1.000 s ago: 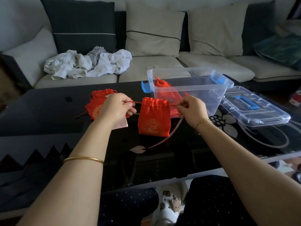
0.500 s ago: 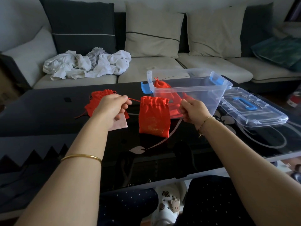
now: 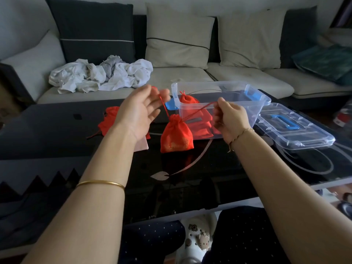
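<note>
A red drawstring pouch (image 3: 176,138) stands on the black glass table (image 3: 47,130), its neck cinched tight. My left hand (image 3: 139,115) is raised to its upper left and pinches one red drawstring between thumb and fingers, the other fingers spread. My right hand (image 3: 231,119) pinches the other drawstring to the pouch's upper right, in front of the clear plastic box (image 3: 238,98). Both cords run taut down to the pouch's neck. More red pouches (image 3: 198,119) lie inside the box. Another red pouch (image 3: 109,121) lies behind my left wrist.
The box's clear lid (image 3: 293,128) with a blue handle lies on the table to the right. A pink card (image 3: 142,145) sits under my left wrist. A sofa behind the table holds crumpled white clothes (image 3: 99,75) and cushions.
Both hands have lifted and pulled the drawstrings upward and apart. The pouch's open gathered top has closed into a tight neck.
</note>
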A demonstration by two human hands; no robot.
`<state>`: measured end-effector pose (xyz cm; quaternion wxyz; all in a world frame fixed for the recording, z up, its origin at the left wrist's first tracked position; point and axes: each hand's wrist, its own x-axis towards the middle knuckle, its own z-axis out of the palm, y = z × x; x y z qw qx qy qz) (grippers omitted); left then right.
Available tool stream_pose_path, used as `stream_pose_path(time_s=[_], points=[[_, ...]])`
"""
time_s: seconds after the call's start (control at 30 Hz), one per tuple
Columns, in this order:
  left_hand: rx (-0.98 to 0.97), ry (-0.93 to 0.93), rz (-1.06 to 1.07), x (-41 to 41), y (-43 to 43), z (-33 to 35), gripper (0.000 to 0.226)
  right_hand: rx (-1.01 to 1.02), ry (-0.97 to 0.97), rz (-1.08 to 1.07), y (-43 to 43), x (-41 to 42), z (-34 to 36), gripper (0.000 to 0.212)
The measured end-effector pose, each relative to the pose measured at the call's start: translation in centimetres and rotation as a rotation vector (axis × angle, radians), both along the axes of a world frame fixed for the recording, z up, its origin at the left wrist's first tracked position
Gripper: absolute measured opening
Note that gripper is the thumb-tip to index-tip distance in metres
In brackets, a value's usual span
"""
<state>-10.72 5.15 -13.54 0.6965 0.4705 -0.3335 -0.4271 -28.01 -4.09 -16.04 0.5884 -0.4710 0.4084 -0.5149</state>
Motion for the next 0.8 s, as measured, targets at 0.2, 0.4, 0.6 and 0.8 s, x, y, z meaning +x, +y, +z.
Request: stream_pose_path(time_s=[0.2, 0.4, 0.6, 0.8], points=[[0.079, -0.336, -0.103, -2.1, -0.3, 0.0, 0.012, -0.449, 0.269, 0.061, 2.3, 2.5, 2.6, 0.034], [0.101, -0.612, -0.064, -2.0, -0.6, -0.3, 0.011, -0.558, 0.390, 0.102, 3.1, 3.9, 3.3, 0.032], [0.095, -0.518, -0.047, -1.9, -0.6, -0.6, 0.012, -0.312, 0.436, 0.198, 2.2, 3.7, 1.9, 0.036], [0.076, -0.466, -0.053, -2.0, -0.8, -0.8, 0.013, -0.270, 0.377, 0.305, 2.5, 3.8, 1.3, 0.031]])
